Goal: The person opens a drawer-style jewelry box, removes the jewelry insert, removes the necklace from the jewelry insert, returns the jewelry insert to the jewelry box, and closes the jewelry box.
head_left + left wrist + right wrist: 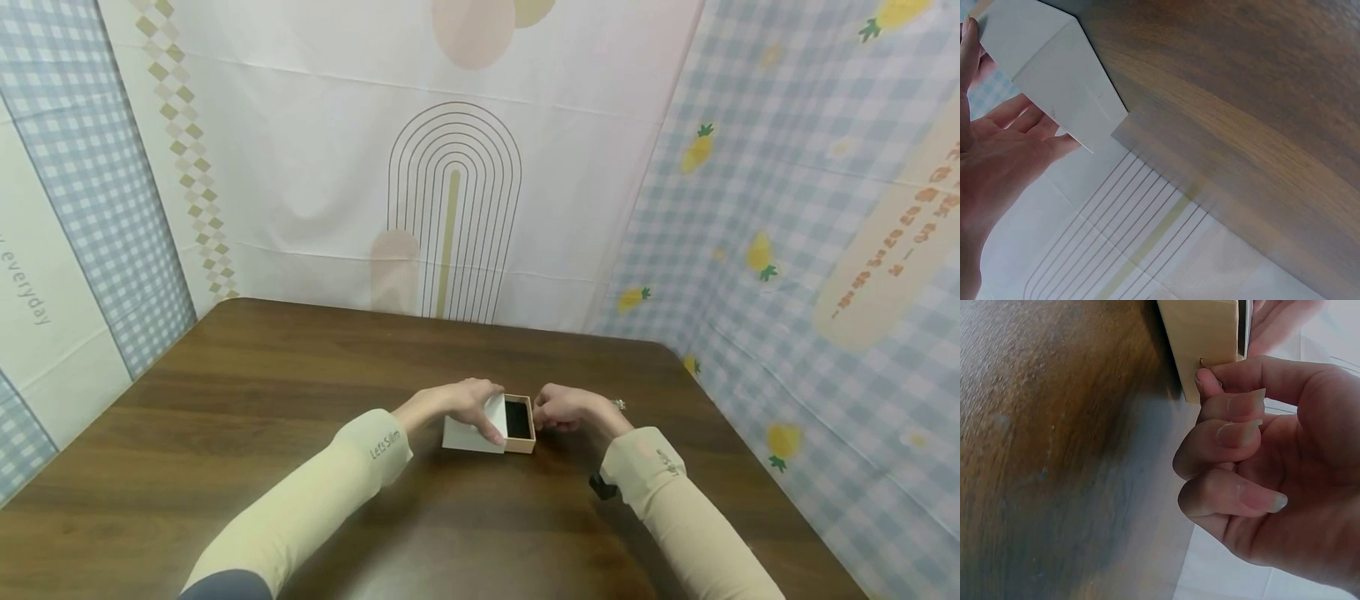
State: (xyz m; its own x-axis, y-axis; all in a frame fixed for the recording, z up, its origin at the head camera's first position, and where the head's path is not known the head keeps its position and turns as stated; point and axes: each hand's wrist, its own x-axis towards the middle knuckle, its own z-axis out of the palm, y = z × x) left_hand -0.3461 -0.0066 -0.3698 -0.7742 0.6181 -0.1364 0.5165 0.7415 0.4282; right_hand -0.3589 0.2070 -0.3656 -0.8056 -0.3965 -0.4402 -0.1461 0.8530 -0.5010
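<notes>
A small drawer box lies at mid-table in the head view, with a white sleeve (472, 438) and a tan drawer (521, 447) sticking partly out of its right end. A black lining (517, 419) shows inside the drawer. My left hand (468, 402) grips the sleeve, thumb on one side and fingers on the other; the left wrist view also shows the white sleeve (1054, 59). At the drawer's front (1204, 331), my right hand (1260, 437) pinches a small pull with thumb and forefinger, its other fingers curled. The fingertips mostly hide that pull.
The brown wooden table (300, 350) extends around the box. A printed white cloth (315, 167) hangs behind its far edge, and a checked cloth (750, 208) hangs along the right. A dark band (602, 486) sits at my right wrist.
</notes>
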